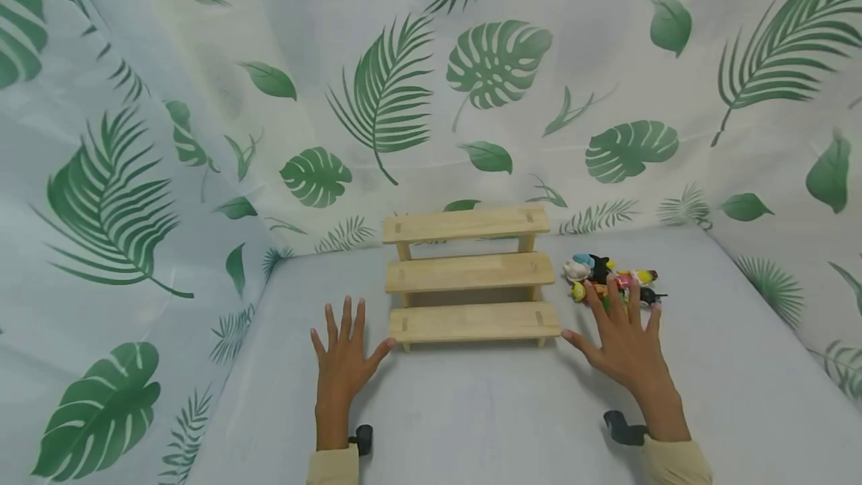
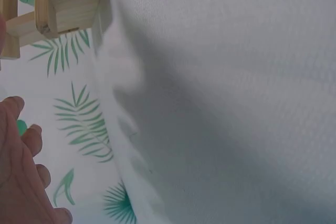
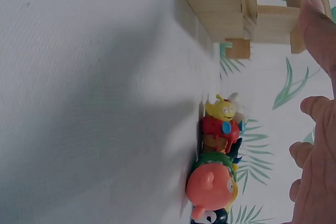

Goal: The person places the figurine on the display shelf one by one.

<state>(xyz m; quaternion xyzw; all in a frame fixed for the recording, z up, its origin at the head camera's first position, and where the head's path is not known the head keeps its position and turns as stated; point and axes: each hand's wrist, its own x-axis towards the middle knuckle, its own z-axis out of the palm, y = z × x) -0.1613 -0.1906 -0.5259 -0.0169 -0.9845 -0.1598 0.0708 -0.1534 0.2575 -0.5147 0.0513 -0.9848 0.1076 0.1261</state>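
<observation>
L hand, R hand splayed; wood shelf btwn; toys nr R.

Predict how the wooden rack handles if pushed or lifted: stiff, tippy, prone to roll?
Likely stiff: the rack is built from wooden planks. Unlikely to roll, given its straight, flat-sided parts. Pushed backward at the top step, it might tip, since that step sits highest and rearmost.

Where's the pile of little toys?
In the head view, the toys lie in a pile just to the right of the wooden shelf, partly hidden behind the fingers of the right hand.
</observation>
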